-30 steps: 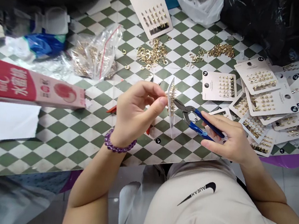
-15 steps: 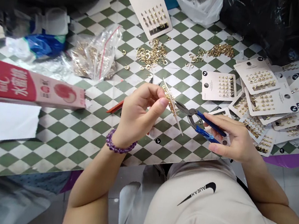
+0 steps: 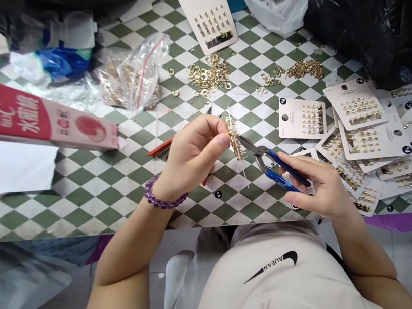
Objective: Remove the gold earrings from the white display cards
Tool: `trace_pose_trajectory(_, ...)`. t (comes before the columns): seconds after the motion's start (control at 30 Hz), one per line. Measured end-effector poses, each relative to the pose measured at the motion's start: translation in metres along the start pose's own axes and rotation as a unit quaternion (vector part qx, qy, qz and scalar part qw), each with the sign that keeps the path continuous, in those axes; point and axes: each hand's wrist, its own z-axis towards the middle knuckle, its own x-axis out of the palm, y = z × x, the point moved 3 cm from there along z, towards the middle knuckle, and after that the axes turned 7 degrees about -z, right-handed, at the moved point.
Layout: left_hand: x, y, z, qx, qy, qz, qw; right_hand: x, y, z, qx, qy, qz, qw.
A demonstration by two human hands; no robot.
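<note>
Between thumb and fingers, my left hand (image 3: 201, 151) pinches an earring card (image 3: 244, 174), turned nearly edge-on. Gold earrings (image 3: 235, 141) stick out along the card's face. My right hand (image 3: 318, 185) is closed around the blue handles of a pair of pliers (image 3: 265, 157). The plier jaws point left and reach the card and its earrings; whether they grip one is too small to tell. Beneath my left hand lies a tool with red-orange handles (image 3: 161, 145), partly hidden by the hand.
Gold rings (image 3: 210, 76) lie loose beyond my hands, near a pile of small gold pieces (image 3: 305, 69). Filled earring cards (image 3: 373, 137) are heaped at the right. A zip bag of gold parts (image 3: 131, 75) and a pink carton (image 3: 42, 118) stand at the left.
The card has turned slightly more edge-on in my left hand. My right hand and the pliers have shifted a little to the left.
</note>
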Motion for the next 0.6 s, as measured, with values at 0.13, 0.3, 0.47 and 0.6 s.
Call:
trace_pose_trajectory(0.13, -0.0005, 0.0004, 0.0001, -0.003, 0.001, -0.009, 1.0, 0.0006, 0.0013, -0.0002, -0.026, -0.012, -0.022, 0.999)
trace_pose_trajectory(0.3, -0.0015, 0.0024, -0.0011, -0.024, -0.01, -0.015, 1.0, 0.0012, 0.0045, -0.0013, -0.054, -0.033, -0.049, 0.997)
trace_pose_trajectory(0.47, -0.002, 0.0038, -0.0021, -0.022, -0.023, -0.005, 0.999, 0.0011, 0.0081, -0.0019, -0.072, -0.037, -0.072, 0.994)
trace_pose_trajectory(0.6, -0.0036, 0.007, -0.0024, -0.023, -0.027, -0.021, 0.999, 0.0051, 0.0036, -0.0014, -0.048, -0.017, -0.024, 0.998)
